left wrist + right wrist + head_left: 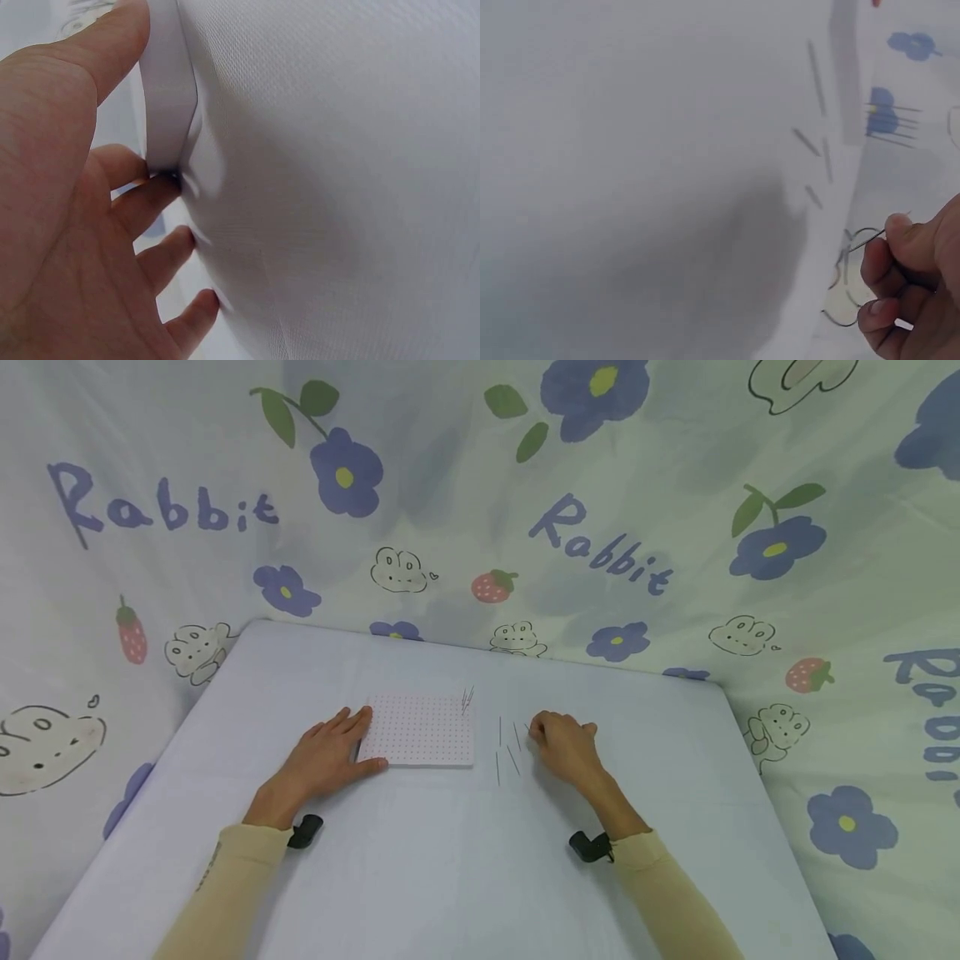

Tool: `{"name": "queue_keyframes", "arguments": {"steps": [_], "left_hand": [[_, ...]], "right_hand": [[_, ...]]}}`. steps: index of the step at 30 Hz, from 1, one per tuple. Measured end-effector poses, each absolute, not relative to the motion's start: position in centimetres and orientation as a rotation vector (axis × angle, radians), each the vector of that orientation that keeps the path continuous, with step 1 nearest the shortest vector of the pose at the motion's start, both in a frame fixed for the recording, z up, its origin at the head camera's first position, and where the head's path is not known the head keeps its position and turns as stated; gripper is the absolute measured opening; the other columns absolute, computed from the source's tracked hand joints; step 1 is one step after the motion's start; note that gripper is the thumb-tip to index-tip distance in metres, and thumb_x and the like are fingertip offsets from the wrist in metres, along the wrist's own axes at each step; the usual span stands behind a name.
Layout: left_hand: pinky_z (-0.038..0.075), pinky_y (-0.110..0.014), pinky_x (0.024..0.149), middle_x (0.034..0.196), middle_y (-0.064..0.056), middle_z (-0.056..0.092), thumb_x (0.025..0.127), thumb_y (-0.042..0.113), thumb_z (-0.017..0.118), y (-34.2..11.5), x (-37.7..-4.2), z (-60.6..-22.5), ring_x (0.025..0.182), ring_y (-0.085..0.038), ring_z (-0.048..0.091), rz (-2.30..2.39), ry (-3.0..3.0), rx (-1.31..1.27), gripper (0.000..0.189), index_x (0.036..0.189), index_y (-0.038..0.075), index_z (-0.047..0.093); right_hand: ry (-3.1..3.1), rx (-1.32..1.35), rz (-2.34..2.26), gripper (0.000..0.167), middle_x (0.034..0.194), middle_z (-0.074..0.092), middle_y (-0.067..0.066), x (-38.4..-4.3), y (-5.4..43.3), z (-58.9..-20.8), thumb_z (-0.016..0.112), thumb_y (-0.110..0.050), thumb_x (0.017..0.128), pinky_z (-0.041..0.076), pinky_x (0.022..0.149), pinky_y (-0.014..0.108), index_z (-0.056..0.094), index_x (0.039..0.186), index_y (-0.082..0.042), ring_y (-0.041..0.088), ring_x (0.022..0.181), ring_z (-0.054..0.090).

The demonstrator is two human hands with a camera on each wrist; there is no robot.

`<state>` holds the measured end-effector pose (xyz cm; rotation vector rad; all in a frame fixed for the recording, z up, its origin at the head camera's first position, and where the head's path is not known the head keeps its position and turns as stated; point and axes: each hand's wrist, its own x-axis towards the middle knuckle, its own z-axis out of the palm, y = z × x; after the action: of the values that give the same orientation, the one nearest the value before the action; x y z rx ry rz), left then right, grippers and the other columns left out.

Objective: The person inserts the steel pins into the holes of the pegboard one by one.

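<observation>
A white board with a grid of small holes [420, 731] lies on the table. Several thin dark needles [467, 700] stand up from its far right corner. My left hand [322, 760] rests at the board's left side, its thumb along the near edge and its fingers spread; in the left wrist view, fingertips [187, 236] touch the white cloth. To the right of the board, several loose needles [500, 731] lie on the cloth. Just beyond them, my right hand [566, 747] pinches one needle [868, 241] between thumb and forefinger, raised above the table in the right wrist view.
White cloth covers the table [450, 877]. Behind it and at both sides hangs a curtain [442, 510] printed with rabbits, flowers and strawberries. A small black device sits at each wrist, the left one [306, 832] and the right one [590, 847].
</observation>
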<state>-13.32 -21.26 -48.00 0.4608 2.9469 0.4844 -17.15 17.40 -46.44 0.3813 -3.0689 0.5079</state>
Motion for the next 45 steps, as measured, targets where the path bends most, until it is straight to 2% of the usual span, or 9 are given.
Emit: {"name": "queue_keyframes", "arguments": {"steps": [6,13,16,24,38,45], "left_hand": [[0.023,-0.067,0.115,0.162,-0.02,0.03,0.092,0.059,0.063,-21.3,-13.4,-48.2,0.149,-0.045,0.024,0.483,2.943,0.459,0.095,0.156,-0.003,0.03],[0.022,-0.067,0.115,0.162,-0.019,0.03,0.092,0.059,0.063,-21.3,-13.3,-48.3,0.149,-0.044,0.024,0.494,2.946,0.437,0.095,0.156,-0.002,0.029],[0.021,-0.067,0.116,0.162,-0.019,0.03,0.092,0.059,0.064,-21.3,-13.3,-48.1,0.15,-0.044,0.023,0.5,2.943,0.431,0.095,0.156,-0.002,0.029],[0.021,-0.067,0.116,0.162,-0.02,0.029,0.093,0.058,0.063,-21.3,-13.3,-47.9,0.149,-0.045,0.023,0.49,2.935,0.435,0.095,0.157,-0.003,0.028],[0.022,-0.067,0.116,0.163,-0.02,0.028,0.093,0.059,0.063,-21.4,-13.3,-48.2,0.15,-0.044,0.023,0.487,2.941,0.45,0.095,0.156,-0.003,0.028],[0.022,-0.067,0.116,0.162,-0.019,0.029,0.092,0.059,0.064,-21.3,-13.3,-48.3,0.15,-0.044,0.023,0.499,2.947,0.451,0.095,0.156,-0.003,0.029]], "right_hand": [[-2.991,0.503,0.641,0.009,0.079,0.064,-0.008,-17.8,16.6,-44.6,0.061,-0.02,0.102,0.031,0.074,0.042,0.064,0.094,-0.017,0.014,0.073,0.055],[-2.899,0.582,0.773,0.008,0.091,0.07,-0.008,-18.2,15.4,-43.2,0.06,-0.022,0.102,0.032,0.082,0.046,0.065,0.097,-0.018,0.014,0.079,0.055],[-2.855,0.594,0.787,0.009,0.092,0.071,-0.006,-18.4,15.0,-42.9,0.061,-0.022,0.1,0.033,0.085,0.047,0.067,0.098,-0.016,0.016,0.079,0.056],[-2.749,0.589,0.85,0.007,0.082,0.07,-0.006,-19.3,13.5,-42.5,0.064,-0.02,0.093,0.034,0.084,0.047,0.069,0.091,-0.015,0.014,0.069,0.051],[-2.703,0.662,0.895,0.005,0.091,0.075,-0.007,-20.7,11.1,-41.7,0.067,-0.023,0.095,0.032,0.081,0.047,0.069,0.094,-0.019,0.013,0.067,0.049],[-2.776,0.635,0.891,0.004,0.094,0.076,-0.008,-21.4,10.8,-42.8,0.066,-0.024,0.096,0.032,0.083,0.047,0.068,0.094,-0.021,0.012,0.07,0.052]]}}
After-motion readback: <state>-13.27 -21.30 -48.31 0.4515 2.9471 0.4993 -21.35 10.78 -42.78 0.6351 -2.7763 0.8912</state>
